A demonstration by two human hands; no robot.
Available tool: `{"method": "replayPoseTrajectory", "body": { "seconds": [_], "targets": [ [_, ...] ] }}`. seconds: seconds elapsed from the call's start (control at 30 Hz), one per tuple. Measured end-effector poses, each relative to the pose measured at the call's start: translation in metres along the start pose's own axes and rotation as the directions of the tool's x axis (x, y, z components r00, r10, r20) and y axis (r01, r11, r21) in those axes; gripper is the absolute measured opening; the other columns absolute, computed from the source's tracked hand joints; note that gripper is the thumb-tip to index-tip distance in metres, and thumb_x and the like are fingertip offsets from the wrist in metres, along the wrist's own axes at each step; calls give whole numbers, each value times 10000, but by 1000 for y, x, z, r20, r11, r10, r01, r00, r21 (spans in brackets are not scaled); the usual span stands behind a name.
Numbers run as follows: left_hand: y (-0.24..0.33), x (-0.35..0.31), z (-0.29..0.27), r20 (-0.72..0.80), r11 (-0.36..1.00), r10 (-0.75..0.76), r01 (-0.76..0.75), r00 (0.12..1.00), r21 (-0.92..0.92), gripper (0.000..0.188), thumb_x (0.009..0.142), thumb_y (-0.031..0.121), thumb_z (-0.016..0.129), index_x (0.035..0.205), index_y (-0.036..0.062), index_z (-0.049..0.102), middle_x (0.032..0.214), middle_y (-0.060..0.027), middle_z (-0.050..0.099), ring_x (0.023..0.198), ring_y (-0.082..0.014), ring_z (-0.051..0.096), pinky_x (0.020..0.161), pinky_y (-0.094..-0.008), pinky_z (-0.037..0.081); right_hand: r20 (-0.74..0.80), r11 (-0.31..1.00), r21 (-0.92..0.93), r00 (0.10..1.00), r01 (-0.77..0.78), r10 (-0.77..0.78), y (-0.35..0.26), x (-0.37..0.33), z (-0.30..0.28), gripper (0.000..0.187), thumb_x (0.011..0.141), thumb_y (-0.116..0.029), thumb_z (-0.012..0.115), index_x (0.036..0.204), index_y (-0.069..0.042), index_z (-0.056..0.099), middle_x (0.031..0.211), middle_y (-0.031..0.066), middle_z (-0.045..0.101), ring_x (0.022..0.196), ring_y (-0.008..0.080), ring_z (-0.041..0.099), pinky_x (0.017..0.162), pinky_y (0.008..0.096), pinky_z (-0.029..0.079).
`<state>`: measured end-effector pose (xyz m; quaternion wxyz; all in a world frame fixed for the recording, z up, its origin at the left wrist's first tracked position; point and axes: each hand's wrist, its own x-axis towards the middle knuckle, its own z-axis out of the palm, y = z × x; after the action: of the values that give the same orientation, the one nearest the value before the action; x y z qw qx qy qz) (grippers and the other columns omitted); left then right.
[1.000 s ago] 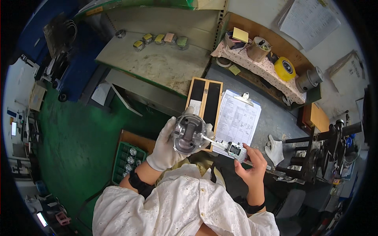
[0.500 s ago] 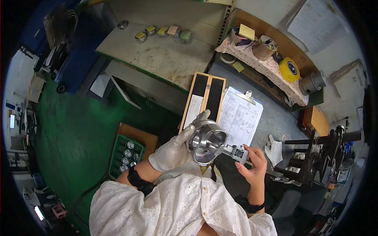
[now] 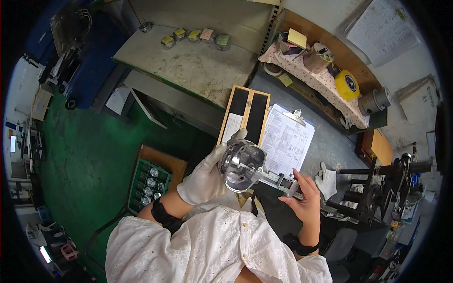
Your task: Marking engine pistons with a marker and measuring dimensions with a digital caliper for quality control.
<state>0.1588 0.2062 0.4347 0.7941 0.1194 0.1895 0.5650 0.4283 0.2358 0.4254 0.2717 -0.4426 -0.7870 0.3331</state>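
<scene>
My left hand (image 3: 205, 180), in a white glove, is closed around a shiny metal piston (image 3: 246, 161), held with its hollow side in view. Bare, my right hand (image 3: 306, 199) grips a digital caliper (image 3: 285, 182) between thumb and fingers, around its display end. The caliper's jaws reach the piston's right edge; whether they sit inside or against it I cannot make out. Beyond the piston lies an open wooden case (image 3: 248, 109) with black lining. Beside the case is a clipboard (image 3: 289, 139) with a printed sheet.
A green divided crate (image 3: 150, 186) holds several pistons at lower left. White glove (image 3: 325, 181) and a dark metal fixture (image 3: 373, 188) are on the right. Labelled metal pieces (image 3: 194, 36) stand on the far bench (image 3: 188, 66). Yellow tape roll (image 3: 347, 84) sits on the cloth-covered shelf.
The piston has shifted slightly left and is turned a little. More of the caliper's beam shows between the piston and my right hand, whose fingers have changed position slightly.
</scene>
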Motion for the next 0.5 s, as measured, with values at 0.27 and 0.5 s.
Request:
{"method": "replayPoseTrajectory", "body": {
  "seconds": [0.27,0.5],
  "targets": [
    [0,4,-2,23,998,3,-1,1000,-68,594,965,429,371,1453,130,213,1378,-78,415,1268,-209,418,1056,-411,338,19,994,-102,1000,24,-22,-6,8,0,731,565,-264,821,1181,28,556,970,152,596,841,263,587,718,334,482],
    [0,5,-4,23,996,-13,14,1000,-89,550,980,389,353,1456,154,207,1378,-64,411,1270,-200,410,1064,-402,322,-38,996,-77,999,-38,35,-4,3,-5,666,572,-262,831,1137,6,599,942,114,585,786,195,578,611,273,477]
  ]
}}
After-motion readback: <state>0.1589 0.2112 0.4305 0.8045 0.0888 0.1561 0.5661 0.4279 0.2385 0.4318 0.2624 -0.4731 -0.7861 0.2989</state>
